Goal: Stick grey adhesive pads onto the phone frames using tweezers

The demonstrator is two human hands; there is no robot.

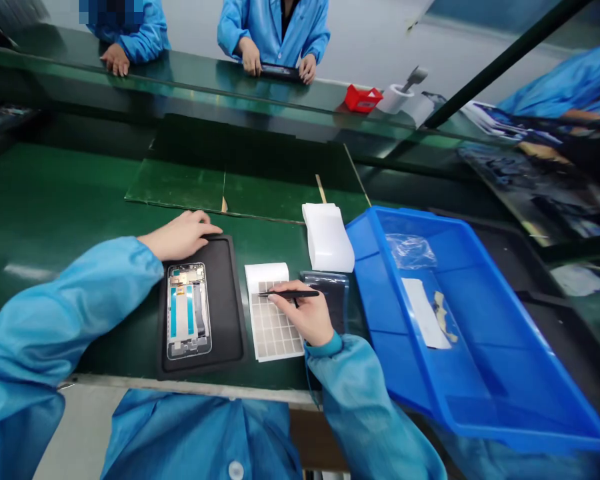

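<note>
A phone frame [188,311] lies in a black tray [226,313] on the green belt. My left hand [180,236] rests on the tray's top left corner, fingers curled loosely on its rim, holding nothing. My right hand [305,311] pinches black tweezers [289,293], whose tip points left over a white sheet of small grid stickers [273,320] beside the tray. A dark plastic bag [336,293] lies under my right hand.
A stack of white foam sheets [327,236] sits behind the sticker sheet. A blue bin [475,373] with paper scraps stands at the right. Across the belt, two other people in blue coats rest hands on the far counter; a red box [362,98] stands there.
</note>
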